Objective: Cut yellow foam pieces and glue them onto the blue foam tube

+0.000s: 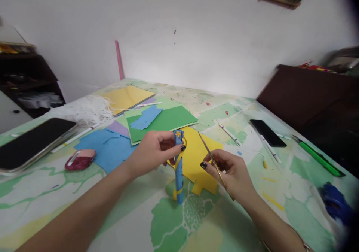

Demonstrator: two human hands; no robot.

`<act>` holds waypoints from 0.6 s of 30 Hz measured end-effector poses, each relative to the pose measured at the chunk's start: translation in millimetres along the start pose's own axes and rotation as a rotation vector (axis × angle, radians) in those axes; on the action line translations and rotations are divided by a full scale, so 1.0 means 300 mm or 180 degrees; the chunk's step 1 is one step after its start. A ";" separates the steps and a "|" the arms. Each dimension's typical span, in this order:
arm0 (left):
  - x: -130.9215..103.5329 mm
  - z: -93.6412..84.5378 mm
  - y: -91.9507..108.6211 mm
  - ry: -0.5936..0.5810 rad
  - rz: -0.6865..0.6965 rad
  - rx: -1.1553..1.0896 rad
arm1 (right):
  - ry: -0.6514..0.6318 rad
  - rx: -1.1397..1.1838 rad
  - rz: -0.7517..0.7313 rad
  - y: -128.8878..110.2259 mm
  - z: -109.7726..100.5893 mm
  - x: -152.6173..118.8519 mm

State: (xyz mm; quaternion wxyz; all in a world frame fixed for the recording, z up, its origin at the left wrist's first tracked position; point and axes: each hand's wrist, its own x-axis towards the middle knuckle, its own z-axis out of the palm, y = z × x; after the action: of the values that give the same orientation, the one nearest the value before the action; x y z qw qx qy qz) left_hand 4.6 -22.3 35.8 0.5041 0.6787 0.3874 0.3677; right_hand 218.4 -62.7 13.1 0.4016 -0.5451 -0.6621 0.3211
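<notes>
My left hand is closed around the upper part of a narrow blue paper tube, which stands nearly upright. A yellow paper strip winds round the tube, and a small orange-yellow flower sits at its top. To the right, my right hand grips a slim pair of gold scissors, seen edge-on, its tip pointing up and left, apart from the tube. Behind both hands lies a sheet of yellow paper with a cut, stepped lower edge. The fingers of my right hand partly hide the scissors.
On the left are blue paper, a maroon-and-pink case, a large phone and white shredded strands. Green sheets lie farther back. At right are a black phone, markers, a green cutter and a dark-blue object.
</notes>
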 end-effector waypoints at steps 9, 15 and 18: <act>0.016 0.009 -0.013 0.0684 0.0195 -0.0775 | -0.0417 0.0245 0.0511 -0.002 0.002 -0.007; 0.019 0.025 -0.014 0.0790 0.0120 -0.1042 | -0.0356 -0.0265 0.0266 0.028 0.006 0.005; 0.014 0.020 -0.004 0.0736 0.0224 -0.1034 | -0.0377 0.0153 0.0280 0.027 -0.012 0.013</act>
State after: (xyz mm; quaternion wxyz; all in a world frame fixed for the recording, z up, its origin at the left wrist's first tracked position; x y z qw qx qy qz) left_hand 11.3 -20.7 33.7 0.5460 0.5549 0.3544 0.5181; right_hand 224.9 -57.1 8.5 0.3602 -0.5440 -0.6523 0.3858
